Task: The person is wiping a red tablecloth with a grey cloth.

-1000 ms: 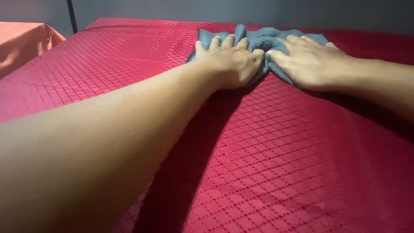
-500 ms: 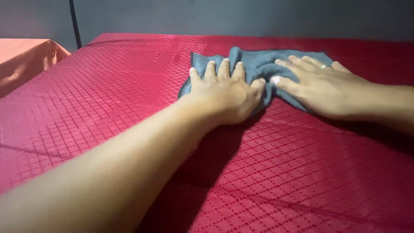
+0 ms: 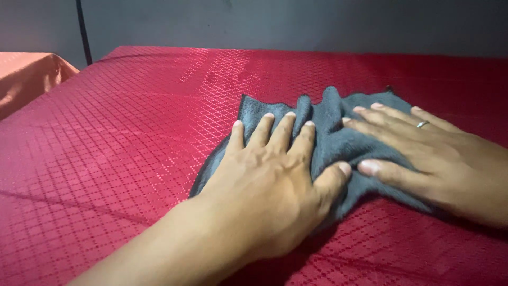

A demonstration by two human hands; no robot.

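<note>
A crumpled grey-blue towel (image 3: 334, 142) lies on a red diamond-patterned tablecloth (image 3: 116, 137). My left hand (image 3: 270, 185) presses flat on the towel's left part with its fingers spread. On the towel's right part my right hand (image 3: 428, 159) also lies flat, a ring (image 3: 422, 124) on one finger. The two thumbs nearly meet over a bunched fold in the middle. Neither hand has curled around the fabric. Much of the towel is hidden under the palms.
An orange-covered surface (image 3: 26, 74) stands apart at the far left. A thin dark pole (image 3: 82, 32) rises beside it in front of a grey wall (image 3: 291, 21). The red cloth stretches to the far edge near the wall.
Both hands have slid the towel toward me across the red cloth, from near the far edge to the middle. The towel has bunched up more between the thumbs.
</note>
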